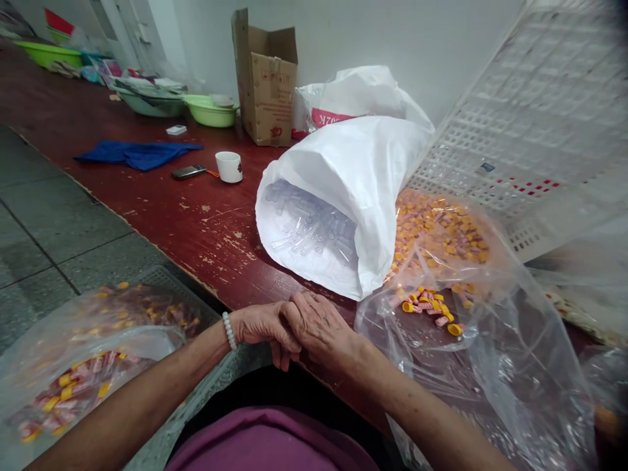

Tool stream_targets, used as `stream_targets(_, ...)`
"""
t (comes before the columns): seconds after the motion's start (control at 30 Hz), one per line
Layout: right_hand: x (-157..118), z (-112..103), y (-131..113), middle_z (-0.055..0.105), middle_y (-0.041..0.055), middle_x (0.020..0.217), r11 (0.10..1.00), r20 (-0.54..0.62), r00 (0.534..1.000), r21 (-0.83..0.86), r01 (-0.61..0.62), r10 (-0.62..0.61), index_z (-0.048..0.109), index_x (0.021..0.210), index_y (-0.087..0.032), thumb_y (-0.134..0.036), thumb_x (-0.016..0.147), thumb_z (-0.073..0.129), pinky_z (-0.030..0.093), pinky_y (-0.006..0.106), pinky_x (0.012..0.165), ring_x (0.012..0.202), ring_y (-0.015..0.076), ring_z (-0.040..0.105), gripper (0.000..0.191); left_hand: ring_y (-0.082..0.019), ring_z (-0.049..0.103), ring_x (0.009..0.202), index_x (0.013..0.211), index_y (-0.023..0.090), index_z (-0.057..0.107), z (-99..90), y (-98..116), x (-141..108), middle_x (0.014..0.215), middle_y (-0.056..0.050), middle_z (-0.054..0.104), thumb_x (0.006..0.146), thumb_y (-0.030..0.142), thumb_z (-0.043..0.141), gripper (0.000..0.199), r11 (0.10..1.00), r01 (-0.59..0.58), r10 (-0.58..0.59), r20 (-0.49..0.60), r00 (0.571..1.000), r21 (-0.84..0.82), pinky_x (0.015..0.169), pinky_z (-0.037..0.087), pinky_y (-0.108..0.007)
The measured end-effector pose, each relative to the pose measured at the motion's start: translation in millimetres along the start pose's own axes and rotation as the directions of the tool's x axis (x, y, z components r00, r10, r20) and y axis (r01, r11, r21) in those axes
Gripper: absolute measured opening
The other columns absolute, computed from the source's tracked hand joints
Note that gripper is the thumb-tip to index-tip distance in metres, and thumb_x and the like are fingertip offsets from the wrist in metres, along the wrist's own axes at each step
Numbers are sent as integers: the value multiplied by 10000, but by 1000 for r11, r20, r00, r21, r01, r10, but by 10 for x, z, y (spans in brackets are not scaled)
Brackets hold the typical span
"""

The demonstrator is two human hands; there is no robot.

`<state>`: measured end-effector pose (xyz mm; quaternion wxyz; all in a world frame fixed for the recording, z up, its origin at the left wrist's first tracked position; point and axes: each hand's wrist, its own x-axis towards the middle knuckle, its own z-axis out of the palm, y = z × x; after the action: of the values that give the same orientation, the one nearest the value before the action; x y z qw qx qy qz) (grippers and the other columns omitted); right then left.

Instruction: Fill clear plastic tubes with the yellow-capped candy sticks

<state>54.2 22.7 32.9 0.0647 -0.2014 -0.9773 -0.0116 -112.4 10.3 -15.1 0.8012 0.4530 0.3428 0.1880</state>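
My left hand [262, 326], with a pale bead bracelet [229, 331] at its wrist, meets my right hand [321, 327] at the table's front edge. The right hand's fingers close over the left hand. Curled and pointing down, the left fingers are partly covered; whether anything lies inside them is hidden. Just beyond, a white sack [338, 163] lies on its side, its mouth towards me, holding many clear plastic tubes [314, 226]. To the right, a clear plastic bag [490, 353] lies spread, with small yellow-ended pink pieces [432, 304] in and on it.
A white perforated crate [530, 124] leans at the right. Further back on the red table [216, 222] are a cardboard box [272, 98], a white cup [229, 167], a phone [189, 172], a blue cloth [137, 154] and basins [210, 112]. Low left sits another bag of yellow-and-pink pieces [73, 392].
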Motion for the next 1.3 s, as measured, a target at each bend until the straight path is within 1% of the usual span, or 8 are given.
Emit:
stream_targets(0.13,201,-56,408,511,86,1155,992,72,997,125,-8,-1,447,1182,-203,-139,706,610,436,351,833,1029,223,495,507,-204,681,579,869,129,656,-29,-52,-94,679,-56,695,631,183,699,248,977,-53,58,21,998,-207,502,543,-271)
stream_targets(0.23,428,10,841,499,101,1192,950,68,971,202,-239,230,454,1203,-182,-79,727,565,437,307,828,1026,195,517,499,-240,700,704,882,146,598,-59,-119,-190,759,-67,706,643,152,689,256,930,-185,178,-50,983,-317,581,553,-305)
stream_targets(0.4,953,289,1112,531,113,1145,748,48,762,161,-644,646,480,1187,-178,-268,926,382,448,311,796,951,196,580,293,-258,697,765,838,167,525,-102,-215,-251,778,-42,698,621,57,688,292,840,-372,320,-193,928,-395,641,540,-326)
stream_targets(0.63,1447,572,954,470,165,1178,576,38,577,16,-817,816,449,1195,-167,-516,850,474,450,396,793,1061,308,521,491,-221,679,680,983,188,531,-133,-157,-298,646,3,623,751,150,625,253,814,-444,284,-411,867,-374,602,517,-314)
stream_targets(0.83,1230,618,960,517,137,1087,562,43,561,5,-827,826,467,1160,-173,-161,834,436,448,378,770,1040,288,505,328,-99,540,448,932,167,566,-187,-126,-296,579,46,558,684,154,693,279,786,-518,248,-595,765,-338,451,405,-219)
stream_targets(0.97,872,738,933,516,147,1072,627,-70,624,26,-779,778,483,1168,-161,-106,853,343,444,374,757,1026,284,474,349,-82,511,438,906,112,621,-238,-84,-181,542,32,558,611,150,742,321,780,-536,208,-673,710,-323,444,361,-205)
stream_targets(1.13,524,859,866,550,156,1022,755,-243,718,120,-645,652,494,1172,-85,-54,806,353,421,416,844,950,256,476,394,-80,501,444,902,100,660,-171,31,105,534,29,567,546,182,788,388,768,-552,172,-726,666,-325,461,364,-217)
stream_targets(1.3,350,787,507,530,161,1128,856,-487,707,354,-376,512,415,1243,-80,-87,830,366,443,432,892,1036,239,468,416,-63,536,549,835,122,681,0,132,364,675,17,634,518,184,824,354,693,-649,271,-721,638,-314,551,415,-203)
